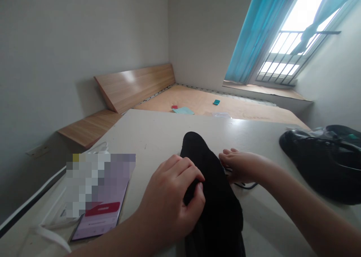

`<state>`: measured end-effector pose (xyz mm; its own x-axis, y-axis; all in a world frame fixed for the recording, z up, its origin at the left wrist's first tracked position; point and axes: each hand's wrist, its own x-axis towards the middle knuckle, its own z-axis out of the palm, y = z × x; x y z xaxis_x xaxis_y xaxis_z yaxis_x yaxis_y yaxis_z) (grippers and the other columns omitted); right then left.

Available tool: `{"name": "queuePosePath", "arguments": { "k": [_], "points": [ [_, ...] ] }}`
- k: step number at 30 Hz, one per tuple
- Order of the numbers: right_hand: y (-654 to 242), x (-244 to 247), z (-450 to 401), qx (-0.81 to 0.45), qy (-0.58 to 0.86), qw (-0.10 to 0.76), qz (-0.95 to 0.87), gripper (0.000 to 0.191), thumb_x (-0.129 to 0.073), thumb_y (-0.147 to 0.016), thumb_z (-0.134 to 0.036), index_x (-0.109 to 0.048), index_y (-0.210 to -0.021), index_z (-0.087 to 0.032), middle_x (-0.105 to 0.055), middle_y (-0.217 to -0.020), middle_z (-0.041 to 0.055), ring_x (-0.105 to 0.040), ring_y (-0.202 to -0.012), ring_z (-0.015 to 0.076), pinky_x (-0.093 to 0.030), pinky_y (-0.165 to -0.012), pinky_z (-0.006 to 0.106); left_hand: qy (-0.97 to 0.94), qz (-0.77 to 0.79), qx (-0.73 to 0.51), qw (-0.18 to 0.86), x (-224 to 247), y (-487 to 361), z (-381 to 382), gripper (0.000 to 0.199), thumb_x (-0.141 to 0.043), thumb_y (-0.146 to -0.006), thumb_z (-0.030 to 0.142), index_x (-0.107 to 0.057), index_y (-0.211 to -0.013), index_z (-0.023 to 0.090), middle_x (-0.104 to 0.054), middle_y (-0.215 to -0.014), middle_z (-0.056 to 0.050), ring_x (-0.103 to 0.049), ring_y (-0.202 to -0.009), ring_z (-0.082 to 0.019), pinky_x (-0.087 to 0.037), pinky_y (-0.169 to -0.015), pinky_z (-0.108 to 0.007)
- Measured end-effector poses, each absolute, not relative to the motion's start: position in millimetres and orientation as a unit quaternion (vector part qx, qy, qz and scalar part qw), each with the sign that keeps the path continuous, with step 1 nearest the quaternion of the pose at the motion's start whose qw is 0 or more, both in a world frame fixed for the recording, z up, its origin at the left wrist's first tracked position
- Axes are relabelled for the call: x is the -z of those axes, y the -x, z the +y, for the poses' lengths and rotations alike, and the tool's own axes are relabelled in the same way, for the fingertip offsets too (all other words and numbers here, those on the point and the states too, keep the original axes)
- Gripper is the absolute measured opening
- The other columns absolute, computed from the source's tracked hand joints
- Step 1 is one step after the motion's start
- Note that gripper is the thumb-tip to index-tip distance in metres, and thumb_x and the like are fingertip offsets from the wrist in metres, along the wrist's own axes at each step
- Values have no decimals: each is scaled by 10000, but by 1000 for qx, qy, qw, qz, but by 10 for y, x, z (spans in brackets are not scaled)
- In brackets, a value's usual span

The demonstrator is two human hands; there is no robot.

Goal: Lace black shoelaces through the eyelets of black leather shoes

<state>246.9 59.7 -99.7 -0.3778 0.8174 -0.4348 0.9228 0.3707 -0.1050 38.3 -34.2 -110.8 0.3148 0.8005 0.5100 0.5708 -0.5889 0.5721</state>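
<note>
A soft black item [210, 197], possibly a fabric shoe, lies lengthwise on the white table [141, 131], running towards me. My left hand [170, 197] grips its near left side, with the fingers curled into the black material. My right hand [239, 166] touches its right edge. A thin black cord [242, 184] runs out beneath that hand and across the tabletop. I cannot tell whether the right fingers pinch the cord.
A phone [97, 219] with a pixelated screen lies left of my hands, beside a white cable [52, 232]. A glossy black shoe or bag [316, 163] sits at the right. Beyond the table's far edge, small coloured items lie on a wooden bed base [220, 108].
</note>
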Motion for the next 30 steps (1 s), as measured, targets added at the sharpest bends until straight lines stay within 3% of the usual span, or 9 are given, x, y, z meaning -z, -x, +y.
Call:
{"name": "queuePosePath", "arguments": {
  "k": [4, 9, 13, 15, 17, 20, 23, 27, 30],
  "points": [
    [-2513, 913, 694, 274, -492, 88, 822, 74, -591, -802, -196, -645, -846, -170, -670, -936, 116, -622, -970, 293, -468, -893, 447, -793, 434, -397, 161, 1098, -380, -350, 122, -555, -767, 107, -577, -854, 190, -611, -864, -19, -531, -846, -202, -431, -756, -368],
    [-2624, 597, 808, 426, -465, -71, 773, 377, -306, -961, -540, -461, -925, -198, -588, -734, 33, -544, -576, 137, -401, -474, 261, -793, 437, -393, 163, 1092, -374, -354, 218, -562, -716, 97, -554, -908, 199, -602, -873, -21, -528, -848, -211, -434, -756, -373],
    [-2493, 328, 534, 581, -372, -302, 658, 246, -428, -940, -465, -425, -830, -245, -281, -501, -85, -284, -416, 95, -287, -404, 218, -785, 447, -394, 170, 1100, -369, -358, 408, -554, -724, 105, -528, -1116, 214, -585, -899, -25, -542, -852, -214, -455, -752, -370],
    [-2359, 244, 320, 623, -320, -404, 588, 184, -454, -936, -355, -475, -783, -255, -368, -536, -54, -442, -466, 113, -393, -438, 220, -787, 444, -392, 171, 1102, -368, -363, 511, -551, -753, 118, -475, -1247, 224, -583, -927, -28, -547, -869, -215, -464, -777, -377],
    [-2226, 205, 130, 623, -284, -456, 568, 237, -371, -980, -321, -545, -822, -286, -598, -723, -30, -673, -758, 144, -550, -630, 270, -795, 435, -387, 170, 1099, -367, -366, 533, -553, -790, 138, -446, -1303, 236, -586, -935, -27, -541, -879, -219, -461, -803, -389],
    [-2084, 231, -37, 636, -218, -462, 578, 350, -281, -1015, -276, -594, -863, -319, -694, -1146, -94, -617, -1203, 135, -538, -944, 362, -795, 418, -391, 203, 1103, -358, -365, 483, -582, -827, 188, -467, -1292, 252, -585, -938, -23, -527, -893, -225, -460, -822, -402],
    [-2007, 336, -84, 713, -141, -396, 562, 318, -328, -1016, -264, -613, -876, -294, -666, -1277, -86, -541, -1298, 120, -461, -1060, 356, -752, 418, -418, 291, 1122, -340, -368, 301, -635, -846, 293, -558, -1136, 265, -601, -1006, -32, -540, -974, -238, -472, -860, -402],
    [-1960, 464, -95, 767, -101, -313, 551, 238, -400, -1034, -354, -630, -1021, -297, -679, -1241, -27, -620, -1191, 163, -518, -971, 345, -705, 400, -435, 392, 1110, -323, -376, 141, -639, -870, 402, -639, -929, 275, -644, -1068, -33, -547, -1089, -267, -452, -955, -424],
    [-1998, 450, -76, 690, -162, -342, 617, 196, -390, -1046, -331, -582, -1035, -293, -694, -1148, -6, -666, -1034, 153, -549, -814, 294, -702, 402, -414, 418, 1057, -326, -365, 151, -615, -879, 388, -646, -828, 249, -646, -927, -33, -554, -1029, -266, -431, -962, -437]
  ]
}}
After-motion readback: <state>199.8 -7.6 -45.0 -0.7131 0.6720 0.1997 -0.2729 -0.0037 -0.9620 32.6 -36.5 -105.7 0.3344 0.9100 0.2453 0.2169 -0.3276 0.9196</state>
